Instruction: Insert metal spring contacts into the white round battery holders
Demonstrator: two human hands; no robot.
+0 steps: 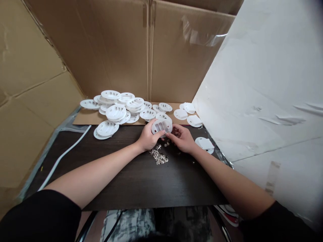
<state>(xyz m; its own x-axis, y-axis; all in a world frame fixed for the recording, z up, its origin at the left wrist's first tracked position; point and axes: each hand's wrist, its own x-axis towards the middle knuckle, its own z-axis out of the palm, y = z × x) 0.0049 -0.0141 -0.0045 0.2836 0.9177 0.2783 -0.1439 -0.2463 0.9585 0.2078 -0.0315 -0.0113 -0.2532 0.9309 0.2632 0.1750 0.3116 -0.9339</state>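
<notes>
A round white plastic plate with several slots [161, 126] is tilted up over the middle of the dark table. My left hand [148, 136] grips it by its left edge, the thumb lying across the front. At its lower right edge, my right hand [182, 137] has thumb and fingertips pinched together; whether a small part is between them I cannot make out. Just below both hands lies a loose heap of small shiny metal contact pieces [159, 157], with a few more metal bits [167, 143] under the plate.
Many similar white plates [116, 112] are piled at the back left on a cardboard sheet [85, 117]. Several others lie at the right, one a flipped plate [205, 144]. A white cable [64, 154] crosses the table's left side. Cardboard walls [113, 47] enclose the back and left.
</notes>
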